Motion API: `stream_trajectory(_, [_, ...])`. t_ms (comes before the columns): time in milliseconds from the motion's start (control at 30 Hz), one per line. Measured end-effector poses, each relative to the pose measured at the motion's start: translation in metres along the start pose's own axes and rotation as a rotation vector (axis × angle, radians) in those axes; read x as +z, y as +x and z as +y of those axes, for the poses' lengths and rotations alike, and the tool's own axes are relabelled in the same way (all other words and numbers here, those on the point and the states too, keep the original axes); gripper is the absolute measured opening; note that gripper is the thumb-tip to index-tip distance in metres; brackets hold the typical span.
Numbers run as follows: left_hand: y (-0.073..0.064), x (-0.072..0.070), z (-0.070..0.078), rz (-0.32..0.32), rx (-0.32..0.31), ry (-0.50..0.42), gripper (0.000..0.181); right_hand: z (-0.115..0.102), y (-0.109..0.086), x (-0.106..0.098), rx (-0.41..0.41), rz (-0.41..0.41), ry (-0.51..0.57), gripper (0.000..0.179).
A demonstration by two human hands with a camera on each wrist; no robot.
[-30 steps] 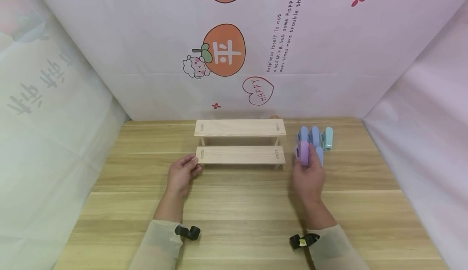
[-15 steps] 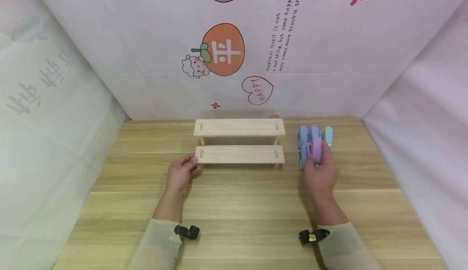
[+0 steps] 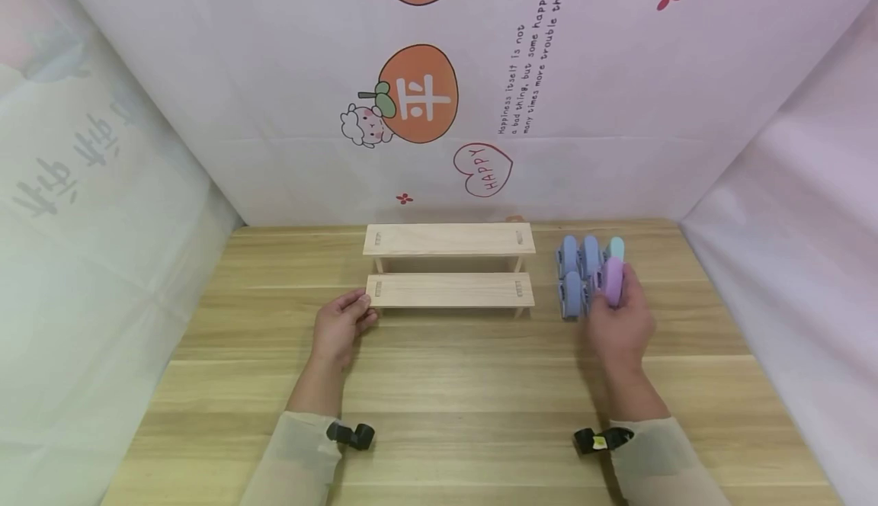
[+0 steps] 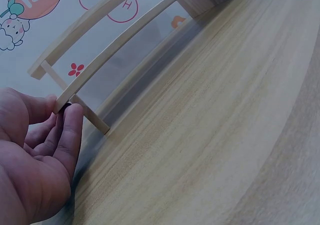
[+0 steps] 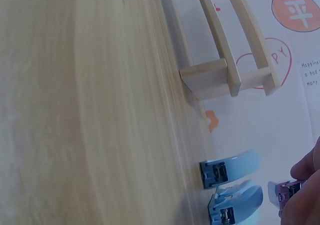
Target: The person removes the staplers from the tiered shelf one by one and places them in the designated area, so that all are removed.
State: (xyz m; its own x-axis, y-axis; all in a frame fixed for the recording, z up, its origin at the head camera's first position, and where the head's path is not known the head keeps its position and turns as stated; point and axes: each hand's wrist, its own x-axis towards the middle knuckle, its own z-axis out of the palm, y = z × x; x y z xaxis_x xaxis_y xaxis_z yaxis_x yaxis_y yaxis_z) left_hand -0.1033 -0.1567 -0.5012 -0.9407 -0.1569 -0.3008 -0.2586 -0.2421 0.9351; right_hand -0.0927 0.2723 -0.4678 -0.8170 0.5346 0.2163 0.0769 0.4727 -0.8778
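Observation:
My left hand (image 3: 338, 331) pinches the left end of the lower board (image 3: 449, 290) of a two-tier wooden rack, thumb on top and fingers beneath in the left wrist view. A small purple stapler (image 3: 613, 281) is held between the thumb and fingers of my right hand (image 3: 626, 331). It hangs over the right side of a group of similar staplers. Several blue ones (image 3: 570, 293) stand in two rows there, with a teal one (image 3: 616, 248) at the back, partly covered by the purple one. In the right wrist view only part of the purple stapler (image 5: 286, 191) shows beside my fingers.
The rack's upper board (image 3: 449, 239) is close to the printed back cloth (image 3: 590, 110). White cloth walls (image 3: 789, 209) border the wooden table (image 3: 453, 392) on both sides. Between the rack and the staplers runs a narrow strip of tabletop.
My right hand has carried the purple stapler rightward across the group, uncovering the blue stapler at the front left. My left hand has stayed at the rack's end.

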Motion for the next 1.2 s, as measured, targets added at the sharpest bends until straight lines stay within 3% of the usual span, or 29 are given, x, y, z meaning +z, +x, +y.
stream_trajectory(367, [0.002,0.0,-0.004,0.011,-0.002,-0.008,0.034,0.006,0.008,-0.007,0.099,-0.007,-0.004,0.066])
stream_trajectory(700, [0.003,0.0,-0.005,0.016,0.004,-0.009,0.033,0.014,0.014,-0.008,0.109,0.031,0.009,0.065])
stream_trajectory(1200, [0.002,0.0,-0.001,0.01,-0.008,-0.006,0.034,0.026,0.026,-0.01,0.249,-0.044,0.06,0.066])
